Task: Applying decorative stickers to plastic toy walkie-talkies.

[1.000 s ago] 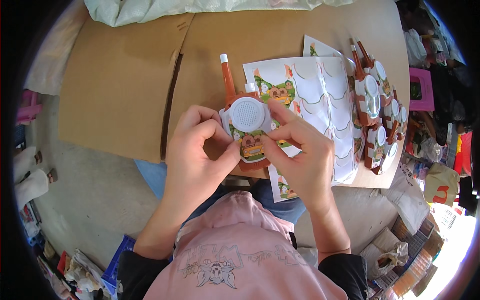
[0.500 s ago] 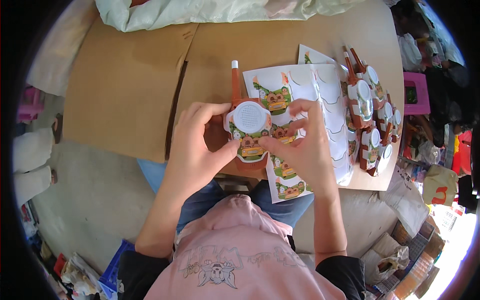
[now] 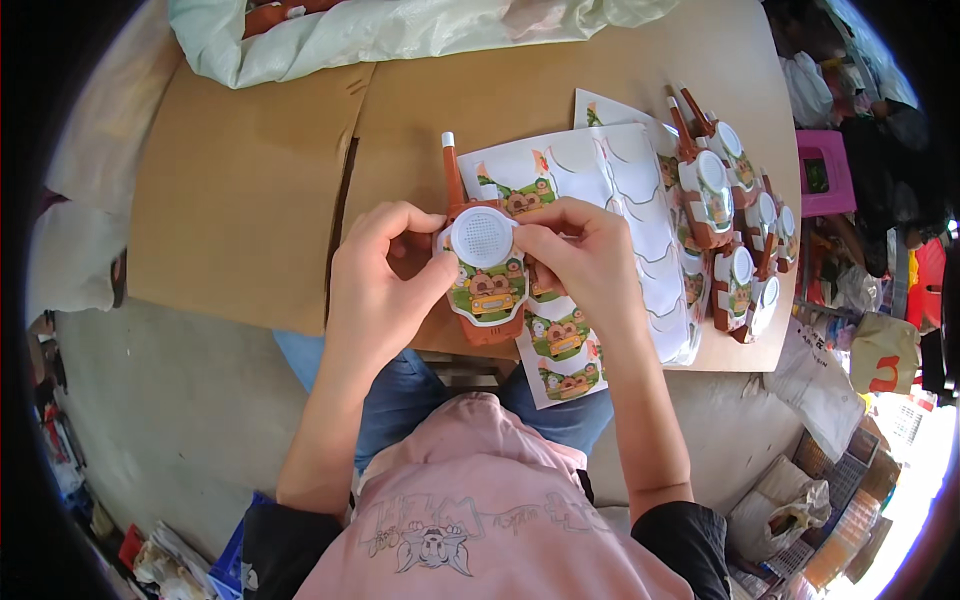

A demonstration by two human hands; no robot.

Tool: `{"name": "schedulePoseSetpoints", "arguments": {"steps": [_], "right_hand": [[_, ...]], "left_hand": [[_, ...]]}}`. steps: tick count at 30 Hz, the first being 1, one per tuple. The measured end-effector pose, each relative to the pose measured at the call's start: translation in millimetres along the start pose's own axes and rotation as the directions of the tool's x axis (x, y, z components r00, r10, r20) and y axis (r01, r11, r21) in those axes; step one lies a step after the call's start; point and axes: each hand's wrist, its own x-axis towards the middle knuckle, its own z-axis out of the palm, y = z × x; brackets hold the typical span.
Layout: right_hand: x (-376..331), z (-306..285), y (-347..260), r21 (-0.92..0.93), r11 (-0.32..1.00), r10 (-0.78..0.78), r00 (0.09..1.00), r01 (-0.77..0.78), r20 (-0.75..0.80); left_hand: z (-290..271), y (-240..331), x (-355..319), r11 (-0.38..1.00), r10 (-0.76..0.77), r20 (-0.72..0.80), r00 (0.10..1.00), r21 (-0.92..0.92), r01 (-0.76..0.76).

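Toy walkie-talkie [image 3: 484,262], held two-handed.
Your left hand [image 3: 380,275] grips its left edge, right hand [image 3: 588,255] pinches its right; sticker sheet [image 3: 577,172] rightward.

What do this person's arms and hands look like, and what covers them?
Bare, ungloved left hand and right hand, with no ring or watch visible. Black fabric sleeves end near the elbows, leaving the slim, bare forearms uncovered.

I see a brown toy walkie-talkie [image 3: 485,268] held face up by the table [image 3: 500,90] edge nearest the wearer, white-tipped antenna [image 3: 453,170] pointing away. Below its round white speaker grille [image 3: 482,237], I make out a sticker [image 3: 490,295] of brown animals in a yellow vehicle.
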Motion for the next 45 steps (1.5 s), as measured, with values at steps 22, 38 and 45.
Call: {"name": "schedulePoseSetpoints", "arguments": {"steps": [22,38,45], "right_hand": [[-60,4,30,0.036,0.996,-0.073,0.992,0.077,-0.103],[-75,-5,16,0.108,0.946,-0.285,0.941,0.307,-0.18],[-79,-9,18,0.184,0.897,-0.359,0.906,0.401,-0.224]], "left_hand": [[-21,12,-26,0.983,-0.144,0.115,0.983,-0.101,0.156],[11,39,-37,0.936,-0.048,0.152,0.987,-0.338,0.098],[34,46,-46,0.934,0.021,0.168,0.986,-0.355,0.041]]}}
